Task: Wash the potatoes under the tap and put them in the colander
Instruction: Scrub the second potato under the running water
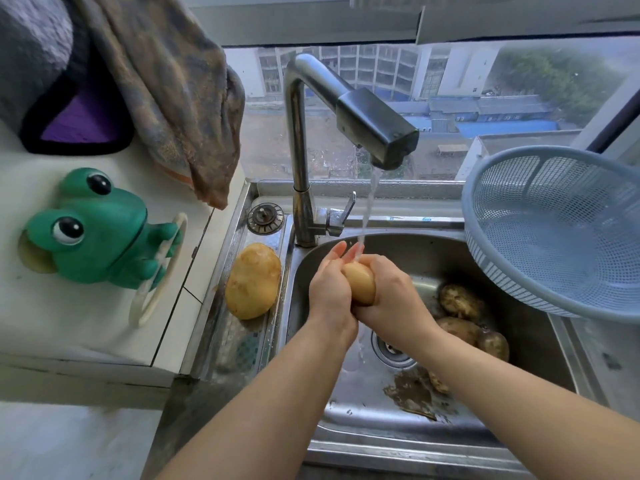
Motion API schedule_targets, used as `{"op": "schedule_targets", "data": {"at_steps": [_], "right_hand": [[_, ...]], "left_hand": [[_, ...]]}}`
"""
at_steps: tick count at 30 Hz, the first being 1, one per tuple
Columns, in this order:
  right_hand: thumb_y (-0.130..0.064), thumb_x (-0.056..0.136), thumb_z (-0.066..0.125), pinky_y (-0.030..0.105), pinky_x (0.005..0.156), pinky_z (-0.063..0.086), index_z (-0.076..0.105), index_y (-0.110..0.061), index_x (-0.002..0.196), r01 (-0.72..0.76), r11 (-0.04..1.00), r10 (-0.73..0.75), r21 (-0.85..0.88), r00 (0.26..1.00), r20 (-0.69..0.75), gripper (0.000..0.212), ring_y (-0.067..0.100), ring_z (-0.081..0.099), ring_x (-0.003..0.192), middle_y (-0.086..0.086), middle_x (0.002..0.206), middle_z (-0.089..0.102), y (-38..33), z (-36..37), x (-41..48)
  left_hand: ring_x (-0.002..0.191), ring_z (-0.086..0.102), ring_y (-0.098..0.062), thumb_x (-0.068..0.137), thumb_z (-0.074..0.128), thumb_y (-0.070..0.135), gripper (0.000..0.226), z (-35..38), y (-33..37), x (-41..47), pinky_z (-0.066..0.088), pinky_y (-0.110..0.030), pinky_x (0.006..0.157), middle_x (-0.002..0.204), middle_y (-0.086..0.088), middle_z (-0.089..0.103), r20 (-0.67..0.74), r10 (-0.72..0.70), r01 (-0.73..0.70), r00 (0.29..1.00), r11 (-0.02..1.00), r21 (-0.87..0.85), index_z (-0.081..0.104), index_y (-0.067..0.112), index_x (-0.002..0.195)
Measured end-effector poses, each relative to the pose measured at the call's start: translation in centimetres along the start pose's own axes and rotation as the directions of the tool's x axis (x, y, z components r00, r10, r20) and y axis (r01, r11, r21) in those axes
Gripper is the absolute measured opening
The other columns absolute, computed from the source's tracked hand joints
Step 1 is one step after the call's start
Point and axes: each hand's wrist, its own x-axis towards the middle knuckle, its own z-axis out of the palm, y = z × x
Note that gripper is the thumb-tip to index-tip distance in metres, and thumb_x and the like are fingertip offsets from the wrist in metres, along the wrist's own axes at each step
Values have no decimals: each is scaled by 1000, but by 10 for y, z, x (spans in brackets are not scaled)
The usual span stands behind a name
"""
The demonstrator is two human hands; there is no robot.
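My two bare forearms point(277, 393) reach up from the bottom edge over the stainless-steel sink point(381, 448) and meet under the running stream from the chrome swivel tap point(377, 129). My right hand point(394, 299) is wrapped round the pale yellow oval potato point(360, 284), fingers curled behind it. My left hand point(329, 289) lies along its other side with the fingers fairly straight, pressing rather than clutching. The water strikes the potato's upper end.

It is a firm, dense thing with some weight, and a squeeze won't bruise it. Wet skin is slick, though (mud makes it worse), so I judge the fat middle the safest hold, not a tapered tip.

Several muddy brown potatoes point(459, 301) lie unwashed in the basin to the right of the drain, near a brown smear of dirt point(412, 393). One clean yellow potato point(252, 280) rests on the sink's left ledge. The round blue plastic mesh colander point(519, 289) sits tilted at the sink's right rim and holds nothing that I can see.
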Motion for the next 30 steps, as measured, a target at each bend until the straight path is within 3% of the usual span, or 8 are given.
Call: {"op": "schedule_targets", "data": {"at_steps": [5, 8, 11, 15, 19, 23, 26, 30], "right_hand": [[2, 67, 78, 25, 68, 54, 60, -19, 106, -157, 938, 125, 310, 985, 120, 47, 13, 65, 82, 0, 93, 66, 3, -8, 5], [9, 74, 69, 25, 65, 54, 61, -12, 104, -302, 849, 177, 434, 936, 305, 37, 13, 65, 74, 7, 87, 64, 4, -14, 5], [9, 77, 65, 27, 64, 55, 61, -8, 106, -338, 835, 171, 435, 909, 380, 35, 14, 64, 72, 10, 87, 62, 5, -17, 6], [8, 73, 69, 33, 66, 59, 59, -9, 107, -229, 924, 126, 306, 938, 322, 39, 19, 65, 77, 10, 89, 64, 2, -17, 10], [-6, 61, 74, 41, 70, 58, 61, -17, 103, -94, 989, 62, 117, 967, 246, 45, 20, 66, 78, 3, 87, 68, 2, -13, 8], [-1, 60, 71, 43, 69, 54, 64, -11, 95, -128, 976, 81, 178, 965, 250, 38, 15, 62, 71, 3, 81, 67, 3, -15, 9], [10, 65, 65, 34, 59, 50, 63, -1, 96, -203, 931, 91, 302, 934, 347, 33, 13, 56, 65, 6, 73, 59, 1, -19, 11], [18, 77, 57, 26, 63, 55, 62, -4, 98, -360, 819, 118, 447, 868, 483, 31, 14, 59, 69, 8, 77, 56, -1, -21, 12]], "left_hand": [[122, 53, -11, 106, 30, 19, 31, -18, -2, -9, 38, -33, 110, 130, 2, 57, 308, 101, -188, 946, 945, 269, 53, 23, 126], [133, 45, -18, 105, 35, 25, 38, -36, 2, -3, 33, -42, 114, 143, 1, 49, 453, 10, -230, 892, 872, 433, 46, 23, 141], [125, 51, -22, 104, 37, 23, 34, -39, 12, 0, 39, -40, 109, 136, -9, 52, 475, -70, -197, 877, 850, 488, 52, 21, 134], [92, 56, -23, 102, 43, 27, 22, -26, 14, 2, 49, -37, 73, 103, -11, 57, 402, -36, -167, 915, 872, 460, 61, 16, 105], [82, 58, -18, 98, 50, 22, 19, -15, 9, 2, 51, -32, 72, 88, -7, 61, 249, -115, 24, 962, 941, 339, 64, 15, 88], [105, 62, -22, 102, 44, 23, 23, -18, 8, 1, 53, -35, 90, 115, -10, 63, 272, -157, 101, 949, 972, 212, 65, 14, 107], [129, 50, -24, 105, 33, 23, 36, -27, 10, -2, 40, -39, 109, 138, -10, 52, 330, -150, 107, 932, 984, 144, 52, 10, 133], [111, 60, -17, 105, 29, 21, 38, -37, 13, -11, 50, -32, 91, 133, -9, 54, 445, -166, 100, 880, 981, 168, 42, 16, 140]]}}
